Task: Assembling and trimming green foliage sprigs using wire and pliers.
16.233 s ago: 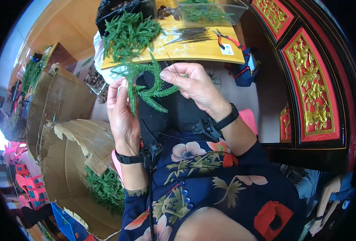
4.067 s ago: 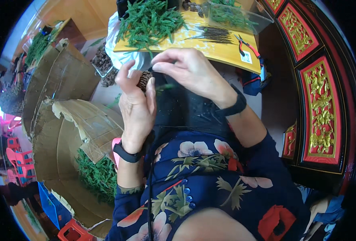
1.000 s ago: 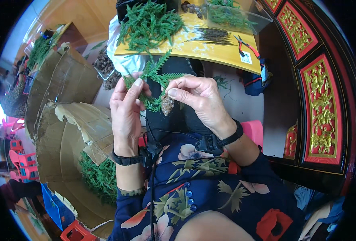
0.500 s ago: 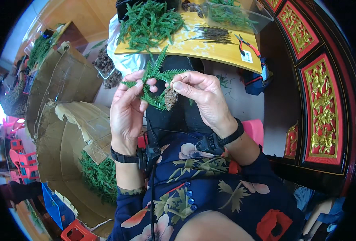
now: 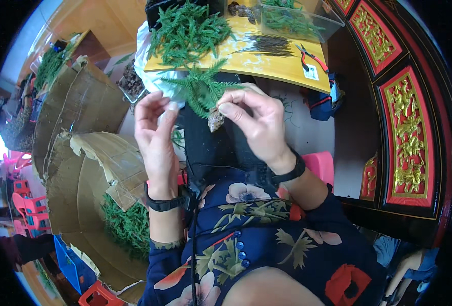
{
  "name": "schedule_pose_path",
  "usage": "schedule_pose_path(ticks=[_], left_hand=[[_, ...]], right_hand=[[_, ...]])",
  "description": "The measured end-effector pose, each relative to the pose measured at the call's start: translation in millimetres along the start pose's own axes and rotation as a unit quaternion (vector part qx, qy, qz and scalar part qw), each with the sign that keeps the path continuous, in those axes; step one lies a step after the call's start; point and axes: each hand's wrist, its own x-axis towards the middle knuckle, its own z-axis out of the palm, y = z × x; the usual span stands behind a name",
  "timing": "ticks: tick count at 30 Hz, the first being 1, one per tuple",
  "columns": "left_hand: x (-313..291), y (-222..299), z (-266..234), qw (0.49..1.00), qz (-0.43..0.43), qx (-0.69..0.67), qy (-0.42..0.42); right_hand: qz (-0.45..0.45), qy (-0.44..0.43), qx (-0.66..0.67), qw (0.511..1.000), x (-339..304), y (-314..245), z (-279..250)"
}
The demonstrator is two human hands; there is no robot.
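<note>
Left hand (image 5: 157, 125) half open, fingers curled, nothing visibly held. Right hand (image 5: 260, 116) pinches top of brown, scaly pine cone (image 5: 215, 121) between hands; feathery green sprig (image 5: 201, 87) fans out beyond it, leftward.

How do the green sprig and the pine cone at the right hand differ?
The green sprig is feathery and branching; the pine cone is brown and compact. The sprig is clearly larger than the cone. In the picture, the sprig fans upward, while the cone points downward. Both are at the fingertips of the right hand.
</note>
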Motion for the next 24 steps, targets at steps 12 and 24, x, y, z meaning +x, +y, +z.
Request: schedule_pose_path(ticks=[12, 24], left_hand=[[2.7, 17.9, -3.6, 0.980, -0.169, -0.044, -0.095], [1.5, 8.3, -6.7, 0.999, -0.004, 0.029, -0.034]], right_hand=[[-0.398, 0.002, -0.480, 0.782, -14.1, 11.8, 24.3], [-0.249, -0.072, -0.363, 0.895, -13.9, -1.0, 18.2]])
